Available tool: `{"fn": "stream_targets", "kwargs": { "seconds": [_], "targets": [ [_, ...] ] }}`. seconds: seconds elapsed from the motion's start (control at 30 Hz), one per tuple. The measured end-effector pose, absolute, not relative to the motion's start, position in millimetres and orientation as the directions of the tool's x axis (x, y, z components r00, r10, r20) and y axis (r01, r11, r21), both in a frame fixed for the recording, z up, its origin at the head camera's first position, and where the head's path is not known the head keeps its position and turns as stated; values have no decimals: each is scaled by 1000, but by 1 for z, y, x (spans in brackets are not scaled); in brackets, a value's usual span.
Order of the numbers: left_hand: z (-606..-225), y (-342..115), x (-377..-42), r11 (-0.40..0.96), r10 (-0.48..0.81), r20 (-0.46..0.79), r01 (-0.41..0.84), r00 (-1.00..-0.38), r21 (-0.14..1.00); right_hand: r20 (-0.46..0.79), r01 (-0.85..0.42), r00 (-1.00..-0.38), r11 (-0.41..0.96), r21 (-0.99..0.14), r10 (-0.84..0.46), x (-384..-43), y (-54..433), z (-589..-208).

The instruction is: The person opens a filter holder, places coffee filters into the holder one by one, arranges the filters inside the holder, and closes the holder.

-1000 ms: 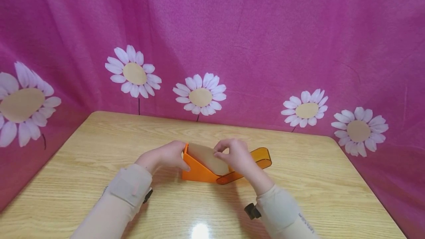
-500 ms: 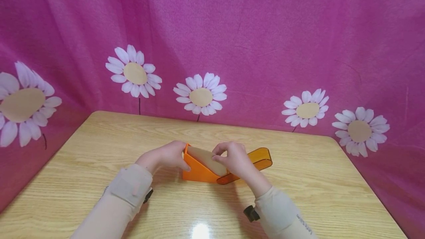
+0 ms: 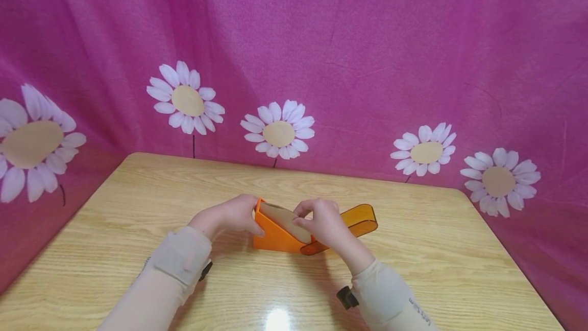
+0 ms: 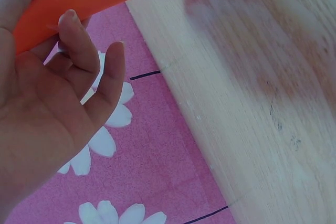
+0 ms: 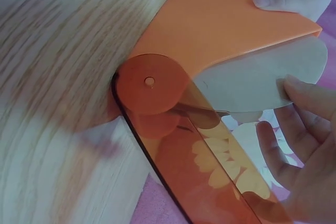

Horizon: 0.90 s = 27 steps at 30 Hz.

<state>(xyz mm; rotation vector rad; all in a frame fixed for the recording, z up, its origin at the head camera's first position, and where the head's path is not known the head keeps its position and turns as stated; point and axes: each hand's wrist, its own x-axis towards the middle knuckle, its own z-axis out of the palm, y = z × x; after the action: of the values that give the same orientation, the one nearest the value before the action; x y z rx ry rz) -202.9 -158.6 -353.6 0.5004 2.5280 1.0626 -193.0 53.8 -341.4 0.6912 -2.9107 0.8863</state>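
An orange box (image 3: 275,236) with a sloping open top stands at the middle of the table. Its see-through amber lid (image 3: 363,214) is swung open to the right. Rounded brown paper, which looks like coffee filters (image 3: 281,217), sits partly inside the box. My left hand (image 3: 231,214) grips the box's tall left end, thumb on the near side; two fingers stand free in the left wrist view. My right hand (image 3: 323,222) pinches the paper's upper edge between thumb and forefinger. The right wrist view shows the paper (image 5: 252,85) rising out beyond the box rim.
The wooden table (image 3: 184,183) carries the box. A magenta cloth (image 3: 344,65) printed with white daisies hangs behind and beside it. A black-trimmed hinge disc (image 5: 149,82) joins lid and box.
My right hand has moved slightly down and left, and the paper has sunk a little deeper into the box. The left hand keeps its hold.
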Motion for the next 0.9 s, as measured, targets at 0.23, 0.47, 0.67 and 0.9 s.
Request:
{"fn": "stream_targets", "kwargs": {
  "seconds": [0.23, 0.47, 0.67, 0.9],
  "targets": [
    [-353, -158, -203, 667, 436, -194, 171, -879, 725, 133, -418, -901, 744, -521, -413, -193, 54, -344],
    [-353, -158, -202, 664, 442, -197, 171, -875, 728, 125, -423, -898, 750, -509, -422, -193, 53, -347],
    [-353, -158, -201, 661, 439, -193, 171, -877, 731, 125, -422, -899, 753, -505, -420, -193, 53, -347],
    [-353, -158, -203, 671, 431, -195, 168, -881, 723, 125, -426, -898, 760, -491, -422, -194, 52, -349]
  ]
}}
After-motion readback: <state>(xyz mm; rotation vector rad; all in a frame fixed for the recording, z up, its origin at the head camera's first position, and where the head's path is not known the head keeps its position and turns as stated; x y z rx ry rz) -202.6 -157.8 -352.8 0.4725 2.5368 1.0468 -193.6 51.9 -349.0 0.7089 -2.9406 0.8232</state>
